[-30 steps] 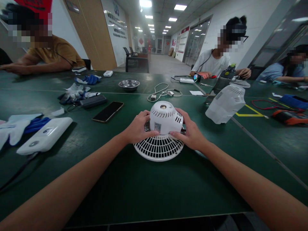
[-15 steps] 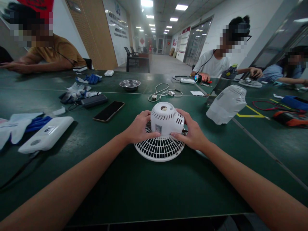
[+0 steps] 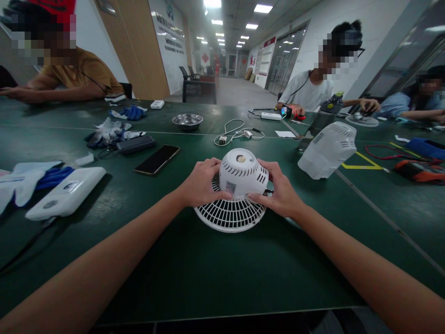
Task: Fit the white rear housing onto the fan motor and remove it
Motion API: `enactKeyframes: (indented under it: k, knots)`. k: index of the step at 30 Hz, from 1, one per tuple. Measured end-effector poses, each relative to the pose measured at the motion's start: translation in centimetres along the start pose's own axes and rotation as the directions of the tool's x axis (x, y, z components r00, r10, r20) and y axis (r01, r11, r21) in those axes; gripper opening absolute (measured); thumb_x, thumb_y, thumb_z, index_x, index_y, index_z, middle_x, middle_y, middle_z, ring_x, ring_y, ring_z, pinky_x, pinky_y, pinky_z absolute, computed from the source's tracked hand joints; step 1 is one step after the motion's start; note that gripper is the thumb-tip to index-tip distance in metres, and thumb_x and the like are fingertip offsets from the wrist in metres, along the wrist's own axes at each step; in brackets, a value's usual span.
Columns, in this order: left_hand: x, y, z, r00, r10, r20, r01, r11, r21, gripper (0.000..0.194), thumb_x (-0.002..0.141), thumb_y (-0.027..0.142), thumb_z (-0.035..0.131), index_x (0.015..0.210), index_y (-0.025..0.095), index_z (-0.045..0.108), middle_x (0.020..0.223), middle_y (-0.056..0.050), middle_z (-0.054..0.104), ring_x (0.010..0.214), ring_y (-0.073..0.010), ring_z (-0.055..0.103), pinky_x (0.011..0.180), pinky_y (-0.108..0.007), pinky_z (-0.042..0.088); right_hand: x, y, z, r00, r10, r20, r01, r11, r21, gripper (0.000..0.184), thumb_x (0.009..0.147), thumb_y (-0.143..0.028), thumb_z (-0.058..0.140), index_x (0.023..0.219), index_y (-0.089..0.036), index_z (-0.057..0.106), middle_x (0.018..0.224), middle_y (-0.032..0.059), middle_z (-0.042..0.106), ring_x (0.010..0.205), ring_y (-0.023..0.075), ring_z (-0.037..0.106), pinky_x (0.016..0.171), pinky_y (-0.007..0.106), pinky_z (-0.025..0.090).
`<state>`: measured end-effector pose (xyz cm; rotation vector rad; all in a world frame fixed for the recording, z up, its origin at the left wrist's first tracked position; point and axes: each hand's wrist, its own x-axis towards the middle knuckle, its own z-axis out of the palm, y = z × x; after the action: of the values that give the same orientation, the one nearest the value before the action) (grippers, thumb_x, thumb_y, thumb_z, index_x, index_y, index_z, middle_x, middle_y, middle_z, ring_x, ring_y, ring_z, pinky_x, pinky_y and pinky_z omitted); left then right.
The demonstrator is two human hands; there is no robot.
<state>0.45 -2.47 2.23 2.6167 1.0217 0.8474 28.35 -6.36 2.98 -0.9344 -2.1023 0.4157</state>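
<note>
A white fan's motor housing (image 3: pixel 242 171), slotted and with a small label, sits over a round fan grille (image 3: pixel 231 217) that lies on the green table. My left hand (image 3: pixel 205 183) is closed on the housing's left side, thumb along its lower front. On the opposite side my right hand (image 3: pixel 276 188) grips it the same way, its thumb near the left one. A short dark piece sticks out of the housing beside my right palm. The fingers behind the housing are partly hidden.
Left of me lie a phone (image 3: pixel 157 160), a white power bank (image 3: pixel 66 194) and work gloves (image 3: pixel 29 183). Beyond the fan are a white cable (image 3: pixel 239 132) and a metal bowl (image 3: pixel 187 121). A translucent white plastic cover (image 3: pixel 327 150) and a multimeter (image 3: pixel 420 170) are at right. Several people sit around the table.
The housing has turned and shifted slightly to the right over the grille. Both hands keep their hold on it.
</note>
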Motion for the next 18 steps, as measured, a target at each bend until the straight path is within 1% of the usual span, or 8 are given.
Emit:
enactKeyframes:
  k: [3,5,7,8,10,13,16,18]
  knots:
    - [-0.1,-0.4,-0.1,0.998,0.018,-0.059,-0.017,1.000,0.012,0.066,0.084,0.060,0.069,0.136,0.020,0.057,0.131,-0.016,0.065,0.121,-0.0381,0.059,0.107,-0.064,0.038,-0.1,0.4,-0.2,0.997,-0.070,-0.022,0.068,0.994,-0.080,0.075,0.079,-0.054,0.076,0.140,-0.027,0.040,0.123,0.0116,0.059,0.106,0.0320,0.063,0.089,0.055,0.055]
    - [-0.2,-0.8,-0.1,0.995,0.008,-0.104,-0.012,0.999,-0.043,0.064,0.090,0.051,0.065,0.144,0.021,0.050,0.133,-0.015,0.066,0.122,-0.0365,0.061,0.108,-0.063,0.040,-0.2,0.5,-0.2,0.994,-0.105,-0.001,0.105,0.992,-0.074,0.074,0.084,-0.054,0.071,0.143,-0.027,0.036,0.106,0.0072,0.062,0.090,0.0273,0.064,0.082,0.051,0.056]
    - [-0.3,-1.0,0.1,0.992,0.029,-0.120,-0.045,0.990,-0.136,0.073,0.092,0.048,0.063,0.155,0.024,0.037,0.141,-0.015,0.062,0.125,-0.0362,0.060,0.108,-0.061,0.043,-0.3,0.3,0.0,0.993,-0.102,0.055,0.105,0.993,-0.052,0.079,0.086,-0.048,0.068,0.150,-0.028,0.026,0.090,0.0016,0.062,0.078,0.0238,0.064,0.077,0.049,0.056]
    - [-0.4,-1.0,0.3,0.991,0.054,-0.119,-0.076,0.979,-0.187,0.080,0.091,0.049,0.064,0.159,0.025,0.029,0.146,-0.016,0.057,0.128,-0.0370,0.058,0.109,-0.061,0.043,-0.3,0.2,0.2,0.992,-0.091,0.085,0.095,0.994,-0.046,0.083,0.087,-0.045,0.068,0.153,-0.028,0.021,0.086,0.0001,0.062,0.075,0.0234,0.064,0.076,0.048,0.056]
    - [-0.5,-1.0,0.6,0.986,0.110,-0.125,-0.141,0.953,-0.270,0.099,0.085,0.053,0.071,0.163,0.027,0.016,0.156,-0.017,0.047,0.135,-0.0406,0.052,0.111,-0.063,0.042,-0.2,-0.2,0.4,0.991,-0.066,0.115,0.072,0.996,-0.050,0.087,0.088,-0.041,0.067,0.157,-0.028,0.015,0.088,0.0008,0.064,0.077,0.0241,0.065,0.077,0.049,0.056]
    - [-0.6,-0.9,1.2,0.978,0.147,-0.146,-0.186,0.935,-0.303,0.122,0.074,0.056,0.081,0.164,0.031,0.003,0.163,-0.018,0.035,0.140,-0.0452,0.045,0.113,-0.066,0.039,-0.1,-0.6,0.5,0.993,-0.055,0.108,0.063,0.995,-0.072,0.087,0.086,-0.041,0.066,0.157,-0.027,0.019,0.105,0.0070,0.067,0.082,0.0256,0.066,0.078,0.048,0.057]
    - [-0.6,-0.8,1.6,0.973,0.161,-0.164,-0.201,0.944,-0.264,0.131,0.068,0.053,0.087,0.163,0.033,-0.001,0.166,-0.018,0.028,0.141,-0.0473,0.044,0.113,-0.067,0.038,0.1,-0.7,0.3,0.992,-0.046,0.116,0.056,0.995,-0.081,0.083,0.085,-0.040,0.066,0.156,-0.026,0.026,0.117,0.0108,0.067,0.083,0.0258,0.066,0.079,0.047,0.057]
    - [-0.5,-0.7,1.7,0.971,0.160,-0.179,-0.202,0.947,-0.249,0.131,0.067,0.051,0.087,0.163,0.034,0.000,0.164,-0.018,0.031,0.138,-0.0473,0.047,0.111,-0.067,0.041,0.2,-0.8,0.2,0.991,-0.033,0.126,0.043,0.996,-0.077,0.087,0.084,-0.038,0.066,0.159,-0.027,0.024,0.109,0.0079,0.068,0.080,0.0244,0.066,0.079,0.047,0.057]
